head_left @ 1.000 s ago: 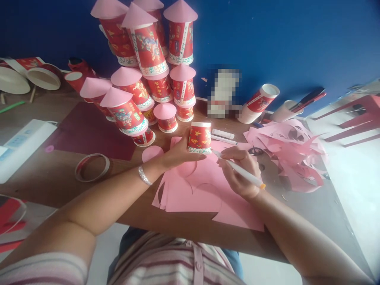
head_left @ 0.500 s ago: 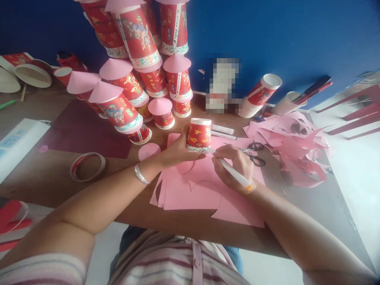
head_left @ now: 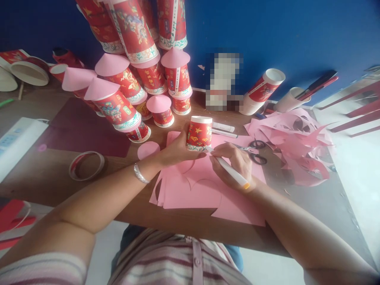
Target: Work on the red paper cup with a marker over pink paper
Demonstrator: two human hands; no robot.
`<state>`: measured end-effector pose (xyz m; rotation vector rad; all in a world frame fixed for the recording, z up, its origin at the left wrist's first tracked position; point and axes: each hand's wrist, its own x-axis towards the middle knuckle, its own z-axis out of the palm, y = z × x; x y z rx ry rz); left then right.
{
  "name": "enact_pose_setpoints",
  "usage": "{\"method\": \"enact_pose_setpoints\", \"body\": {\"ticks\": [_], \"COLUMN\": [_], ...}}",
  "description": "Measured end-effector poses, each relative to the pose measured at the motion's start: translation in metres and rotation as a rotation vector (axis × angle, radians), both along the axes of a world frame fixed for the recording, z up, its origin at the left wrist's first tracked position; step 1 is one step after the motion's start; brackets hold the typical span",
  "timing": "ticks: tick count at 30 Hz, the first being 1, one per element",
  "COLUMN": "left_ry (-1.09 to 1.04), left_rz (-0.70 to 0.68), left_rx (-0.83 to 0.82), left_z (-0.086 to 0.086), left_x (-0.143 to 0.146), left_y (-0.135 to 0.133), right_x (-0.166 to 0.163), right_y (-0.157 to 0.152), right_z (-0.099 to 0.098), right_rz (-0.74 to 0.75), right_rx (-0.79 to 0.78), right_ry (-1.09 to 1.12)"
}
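Observation:
My left hand [head_left: 179, 152] is closed around a red paper cup [head_left: 198, 133] with gold stars and clouds, keeping it upright above the pink paper sheets [head_left: 181, 194]. Green curls run along the white band at the cup's lower edge. In my right hand [head_left: 233, 164] is a white marker pen [head_left: 231, 173], its orange end toward my wrist. The pen's tip meets the lower right of that white band, or comes very near it; I cannot tell which. Part of the cup's left side is hidden by my fingers.
Red cups with pink cone tops [head_left: 111, 103] stand stacked at the back left. Scissors [head_left: 255, 152] and pink paper scraps [head_left: 297, 146] lie to the right. A tape roll [head_left: 86, 165] is at left, and a pen cup [head_left: 292, 99] stands by the blue wall.
The view has shifted slightly, so the stacked cups sit a little further left and higher. Both hands keep nearly the same pose on the cup and marker pen.

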<state>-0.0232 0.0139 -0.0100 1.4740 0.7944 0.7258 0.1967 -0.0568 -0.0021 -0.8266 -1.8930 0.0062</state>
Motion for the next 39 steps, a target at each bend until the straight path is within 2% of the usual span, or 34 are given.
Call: {"method": "enact_pose_setpoints", "body": {"ticks": [5, 14, 25, 30, 39], "left_ry": [0.004, -0.012, -0.021, -0.025, -0.021], "left_rz": [-0.003, 0.008, 0.024, 0.036, 0.007], "left_rx": [0.002, 0.016, 0.004, -0.008, -0.003], "left_z": [-0.0002, -0.0032, 0.0032, 0.0010, -0.0004], "left_x": [-0.0010, -0.0001, 0.0017, 0.0019, -0.0002], "left_y": [0.0004, 0.0005, -0.0002, -0.0002, 0.0003], "right_x": [0.0008, -0.0016, -0.0019, -0.0026, -0.0018], "right_y": [-0.0007, -0.0010, -0.0003, 0.0002, -0.0009], "right_z": [0.0009, 0.0006, 0.0038, 0.0023, 0.0042], "right_rz": [-0.063, -0.072, -0.067, -0.048, -0.082], "right_rx": [0.018, 0.055, 0.080, 0.088, 0.093], "right_ry": [-0.060, -0.066, -0.079, -0.059, -0.096]}}
